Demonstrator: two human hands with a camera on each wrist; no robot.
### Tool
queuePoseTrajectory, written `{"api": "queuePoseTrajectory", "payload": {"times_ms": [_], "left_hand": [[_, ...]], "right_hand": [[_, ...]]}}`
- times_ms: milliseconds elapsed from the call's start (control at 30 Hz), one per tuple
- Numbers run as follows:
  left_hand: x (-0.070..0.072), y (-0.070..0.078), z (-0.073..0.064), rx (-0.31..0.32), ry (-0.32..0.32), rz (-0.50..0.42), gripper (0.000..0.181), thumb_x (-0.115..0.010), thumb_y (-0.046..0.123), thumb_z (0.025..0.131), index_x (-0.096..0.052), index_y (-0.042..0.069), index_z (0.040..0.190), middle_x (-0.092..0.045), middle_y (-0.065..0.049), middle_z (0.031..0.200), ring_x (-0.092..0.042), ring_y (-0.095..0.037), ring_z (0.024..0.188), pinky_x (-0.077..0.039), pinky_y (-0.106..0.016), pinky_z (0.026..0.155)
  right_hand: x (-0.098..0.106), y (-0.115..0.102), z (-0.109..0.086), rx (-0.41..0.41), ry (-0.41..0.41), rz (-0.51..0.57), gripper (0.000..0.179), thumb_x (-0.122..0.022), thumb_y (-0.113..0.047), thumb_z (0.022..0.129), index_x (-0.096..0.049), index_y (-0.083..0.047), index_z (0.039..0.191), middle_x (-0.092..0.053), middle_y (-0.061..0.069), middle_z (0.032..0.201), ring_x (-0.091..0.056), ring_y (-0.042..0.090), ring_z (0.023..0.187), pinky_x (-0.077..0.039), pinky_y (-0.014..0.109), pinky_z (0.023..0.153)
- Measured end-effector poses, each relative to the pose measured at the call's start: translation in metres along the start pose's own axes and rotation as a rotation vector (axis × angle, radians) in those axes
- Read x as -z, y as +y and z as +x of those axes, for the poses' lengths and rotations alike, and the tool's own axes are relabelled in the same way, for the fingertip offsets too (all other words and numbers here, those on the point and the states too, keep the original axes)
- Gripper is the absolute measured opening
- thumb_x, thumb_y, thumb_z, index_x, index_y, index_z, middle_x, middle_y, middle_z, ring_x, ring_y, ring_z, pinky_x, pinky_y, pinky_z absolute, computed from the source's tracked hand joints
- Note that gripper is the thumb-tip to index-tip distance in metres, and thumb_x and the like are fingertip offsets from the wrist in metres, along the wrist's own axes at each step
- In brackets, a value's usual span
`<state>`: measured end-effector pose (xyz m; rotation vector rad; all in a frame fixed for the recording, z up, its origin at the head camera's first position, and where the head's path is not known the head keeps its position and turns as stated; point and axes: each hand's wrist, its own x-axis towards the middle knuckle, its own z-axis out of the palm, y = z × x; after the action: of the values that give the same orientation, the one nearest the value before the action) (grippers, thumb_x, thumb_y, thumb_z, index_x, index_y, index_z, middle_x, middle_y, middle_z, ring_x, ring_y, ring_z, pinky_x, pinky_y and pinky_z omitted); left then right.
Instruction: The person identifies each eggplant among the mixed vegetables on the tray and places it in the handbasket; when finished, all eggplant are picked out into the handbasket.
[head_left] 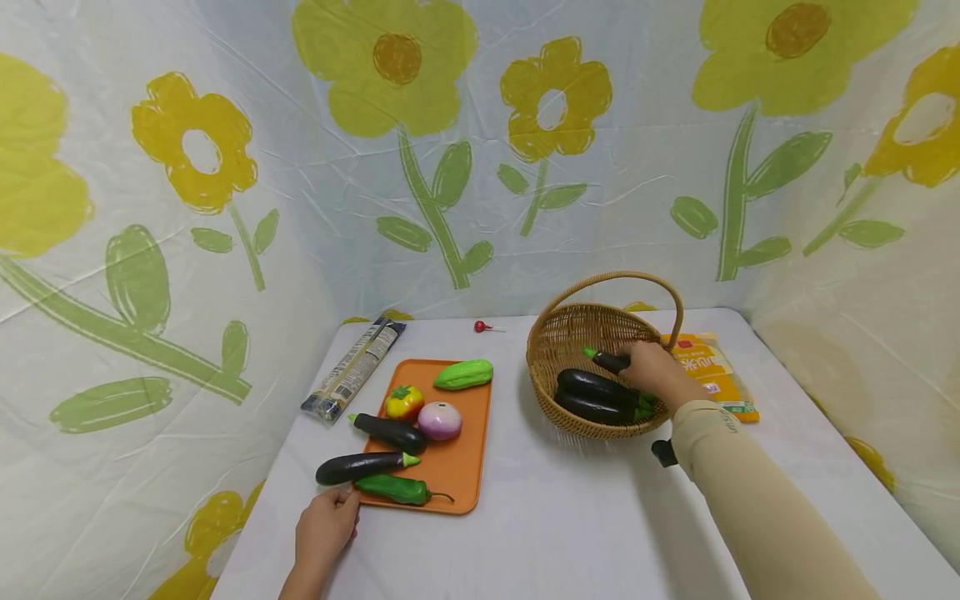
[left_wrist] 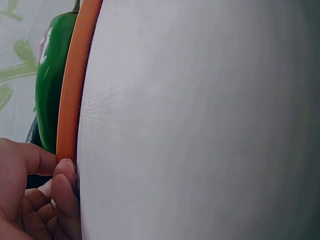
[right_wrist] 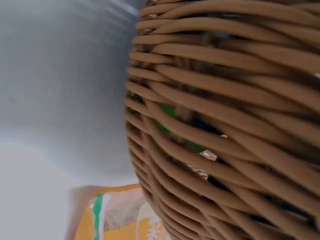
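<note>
Nearest the head camera, a beige sleeve (head_left: 757,492) runs across the white desk (head_left: 555,533) to the right hand (head_left: 654,368), which reaches into the wicker basket (head_left: 558,337). That basket looks light and springy, its woven wall stiff enough to keep its shape; its tall hoop handle seems the natural place to lift it.

Next in size, the orange tray (head_left: 465,454) lies flat, apparently thin, rigid and light. The left hand (head_left: 327,527) pinches its near-left edge, thumb on top and fingers on the outer side; one corner alone would probably steady it better than carry it.

Inside the basket, two eggplants (head_left: 596,386) lie side by side, green ends toward the right. Above them the right hand grips a smaller-looking eggplant (head_left: 609,362) by the end away from its green cap; how far the fingers wrap round is hidden, and the right wrist view shows only weave. Its glossy skin suggests a firm, light, rather slippery body, perhaps a hollow model, not fragile. Midway along would likely balance best, the narrow cap giving a poorer hold.
</note>
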<state>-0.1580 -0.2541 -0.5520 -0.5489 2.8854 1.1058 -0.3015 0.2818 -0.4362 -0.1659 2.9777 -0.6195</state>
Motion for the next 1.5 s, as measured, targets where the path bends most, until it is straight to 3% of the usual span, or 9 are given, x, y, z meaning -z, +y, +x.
{"api": "queuePoseTrajectory", "payload": {"times_ms": [300, 500, 700, 1100, 1500], "left_hand": [[0.001, -0.001, -0.001, -0.005, -0.012, -0.007, 0.022, -0.055, 0.020, 0.093, -0.067, 0.005, 0.082, -0.059, 0.003, 0.056, -0.057, -0.016, 0.049, -0.040, -0.034, 0.055], [0.000, -0.001, 0.000, -0.006, -0.012, -0.006, 0.022, -0.055, 0.020, 0.093, -0.067, 0.005, 0.082, -0.059, 0.003, 0.056, -0.057, -0.016, 0.048, -0.040, -0.033, 0.055], [-0.001, -0.002, 0.001, -0.009, -0.014, -0.003, 0.023, -0.055, 0.021, 0.093, -0.067, 0.006, 0.081, -0.059, 0.003, 0.056, -0.057, -0.015, 0.049, -0.040, -0.034, 0.055], [0.000, -0.003, 0.001, -0.025, -0.006, -0.010, 0.022, -0.055, 0.021, 0.092, -0.065, 0.007, 0.079, -0.058, 0.003, 0.054, -0.056, -0.015, 0.048, -0.040, -0.034, 0.054], [0.000, -0.001, 0.000, -0.026, -0.010, -0.016, 0.022, -0.055, 0.020, 0.092, -0.066, 0.007, 0.079, -0.058, 0.003, 0.055, -0.056, -0.015, 0.048, -0.040, -0.034, 0.054]], "right_hand": [[-0.009, 0.006, 0.005, 0.061, -0.015, -0.051, 0.025, -0.067, -0.003, 0.083, -0.069, 0.006, 0.107, -0.068, 0.014, 0.091, -0.060, 0.030, 0.083, -0.049, 0.051, 0.083], [-0.006, 0.005, 0.001, 0.031, -0.033, -0.061, 0.034, -0.066, -0.003, 0.086, -0.066, 0.010, 0.117, -0.069, 0.024, 0.106, -0.064, 0.037, 0.098, -0.047, 0.056, 0.092], [-0.001, 0.001, -0.007, 0.021, 0.011, -0.059, 0.042, -0.066, -0.007, 0.092, -0.060, 0.011, 0.129, -0.063, 0.030, 0.126, -0.059, 0.047, 0.117, -0.042, 0.059, 0.100], [0.003, -0.017, -0.024, -0.003, 0.068, -0.030, 0.045, -0.066, -0.015, 0.098, -0.058, 0.007, 0.135, -0.060, 0.031, 0.130, -0.057, 0.048, 0.120, -0.041, 0.062, 0.101], [-0.001, -0.045, -0.035, 0.093, 0.083, 0.016, 0.044, -0.067, -0.015, 0.097, -0.060, 0.006, 0.135, -0.061, 0.029, 0.131, -0.055, 0.048, 0.123, -0.043, 0.060, 0.099]]}}
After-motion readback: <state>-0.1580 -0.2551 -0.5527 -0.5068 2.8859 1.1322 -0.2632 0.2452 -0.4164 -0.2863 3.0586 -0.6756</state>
